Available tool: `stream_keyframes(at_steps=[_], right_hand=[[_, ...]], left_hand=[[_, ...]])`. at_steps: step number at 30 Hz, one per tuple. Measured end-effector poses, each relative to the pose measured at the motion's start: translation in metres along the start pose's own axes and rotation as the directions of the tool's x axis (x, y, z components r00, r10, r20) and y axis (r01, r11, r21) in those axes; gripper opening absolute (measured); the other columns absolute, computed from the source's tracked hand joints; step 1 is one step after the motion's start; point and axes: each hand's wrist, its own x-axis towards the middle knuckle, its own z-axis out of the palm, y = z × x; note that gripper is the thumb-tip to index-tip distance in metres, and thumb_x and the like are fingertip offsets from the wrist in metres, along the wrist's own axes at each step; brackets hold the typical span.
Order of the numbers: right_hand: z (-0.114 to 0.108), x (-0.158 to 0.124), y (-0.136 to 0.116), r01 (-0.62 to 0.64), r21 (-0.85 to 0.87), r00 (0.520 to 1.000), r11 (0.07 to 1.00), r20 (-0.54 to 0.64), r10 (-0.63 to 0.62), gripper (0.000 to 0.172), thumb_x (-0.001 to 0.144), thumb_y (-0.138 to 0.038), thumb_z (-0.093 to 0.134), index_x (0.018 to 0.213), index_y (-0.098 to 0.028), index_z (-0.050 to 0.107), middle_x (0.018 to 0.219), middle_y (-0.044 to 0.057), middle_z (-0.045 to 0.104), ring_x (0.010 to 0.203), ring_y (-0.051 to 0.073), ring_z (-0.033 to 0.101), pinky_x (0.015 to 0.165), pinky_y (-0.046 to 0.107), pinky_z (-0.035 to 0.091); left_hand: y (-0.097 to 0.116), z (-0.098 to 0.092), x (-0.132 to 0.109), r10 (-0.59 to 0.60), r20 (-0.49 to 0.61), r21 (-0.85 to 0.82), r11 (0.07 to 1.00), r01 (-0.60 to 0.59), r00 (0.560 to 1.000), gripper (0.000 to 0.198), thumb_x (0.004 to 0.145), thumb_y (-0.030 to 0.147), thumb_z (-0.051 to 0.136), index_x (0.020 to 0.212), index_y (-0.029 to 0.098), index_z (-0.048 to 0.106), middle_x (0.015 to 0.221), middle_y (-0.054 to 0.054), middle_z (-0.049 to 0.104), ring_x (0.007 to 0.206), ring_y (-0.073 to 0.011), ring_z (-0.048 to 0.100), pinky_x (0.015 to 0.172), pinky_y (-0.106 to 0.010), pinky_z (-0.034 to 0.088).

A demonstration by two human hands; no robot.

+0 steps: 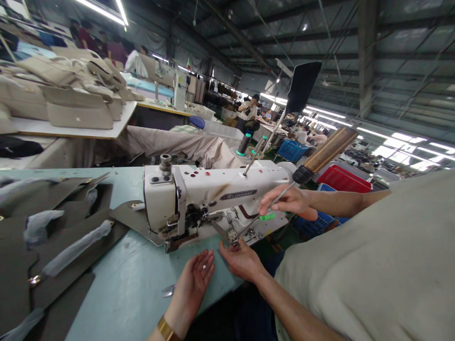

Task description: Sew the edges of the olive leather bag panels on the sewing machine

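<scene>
My left hand (194,279), a gold bracelet on its wrist, lies palm up and open at the front edge of the pale blue table (135,284). A tiny silver screw (204,266) rests on its fingers. Just right of it, a person in a beige shirt pinches at the needle area of the white sewing machine (213,189) with one hand (241,259). The person's other hand (284,201) steers a long screwdriver with a wooden handle (329,151) into the same spot. My right hand is out of view.
Dark grey leather pieces (53,237) with wrapped straps cover the table's left. Small snips (168,290) lie by my wrist. Beige bags (71,109) are stacked on a bench behind. Thread cones (243,143), a blue basket (292,150) and a red crate (341,179) stand beyond the machine.
</scene>
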Motion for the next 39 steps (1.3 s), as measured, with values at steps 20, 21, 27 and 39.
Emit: stream_keyframes(at_steps=[20,21,27,39], right_hand=[[0.029,-0.022,-0.028,0.129,-0.341,0.988,0.931,-0.034,-0.149,0.023,0.082,-0.031,0.055,0.101,-0.035,0.068,0.074,-0.003,0.066,0.093,0.016,0.062,0.072,0.033,0.051],[0.027,-0.023,-0.027,0.142,-0.382,0.985,0.913,-0.034,-0.168,0.024,0.083,-0.033,0.054,0.102,-0.034,0.068,0.075,-0.002,0.066,0.095,0.016,0.061,0.074,0.033,0.051],[0.011,-0.021,-0.015,0.128,-0.524,0.984,0.842,-0.038,-0.173,0.037,0.093,-0.040,0.033,0.104,-0.032,0.067,0.076,0.001,0.065,0.091,0.015,0.063,0.076,0.031,0.051],[-0.018,-0.032,0.016,-0.003,-0.471,0.998,0.882,-0.050,-0.023,0.053,0.097,-0.033,0.015,0.102,-0.028,0.067,0.059,0.002,0.057,0.074,0.014,0.062,0.054,0.021,0.042]], left_hand=[[0.008,0.003,-0.009,0.040,-0.035,0.005,0.999,-0.040,0.999,0.025,0.090,0.017,0.040,0.089,0.012,0.065,0.108,-0.013,0.067,0.093,-0.0170,0.067,0.076,-0.028,0.057],[0.009,0.004,-0.010,0.042,-0.033,0.007,0.999,-0.042,0.999,0.026,0.091,0.017,0.039,0.089,0.012,0.065,0.109,-0.013,0.067,0.093,-0.0169,0.067,0.077,-0.028,0.057],[0.010,0.008,-0.012,0.050,-0.034,0.017,0.999,-0.050,0.998,0.025,0.090,0.016,0.040,0.089,0.011,0.064,0.108,-0.013,0.067,0.092,-0.0166,0.067,0.075,-0.027,0.058],[0.014,0.017,-0.016,0.064,0.030,0.018,0.998,-0.064,0.998,0.026,0.091,0.016,0.039,0.087,0.013,0.065,0.105,-0.012,0.069,0.094,-0.0172,0.068,0.076,-0.028,0.058]])
